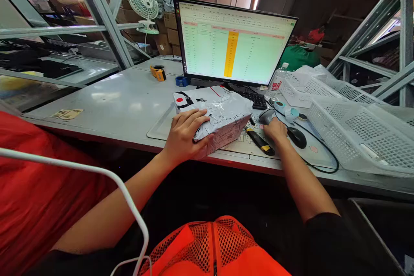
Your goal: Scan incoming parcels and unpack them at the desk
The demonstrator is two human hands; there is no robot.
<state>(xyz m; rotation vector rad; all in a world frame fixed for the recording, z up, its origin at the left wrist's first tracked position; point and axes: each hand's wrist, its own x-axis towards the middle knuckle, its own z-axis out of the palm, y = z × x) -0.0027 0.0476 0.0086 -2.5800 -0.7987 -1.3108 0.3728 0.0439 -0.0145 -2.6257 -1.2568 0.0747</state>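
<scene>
White parcel in the grip of left hand, right hand at grey device, hold unclear

wide room on the table left of the white package, big screen behind it, knife and black mouse to its right, white baskets farther right
</scene>
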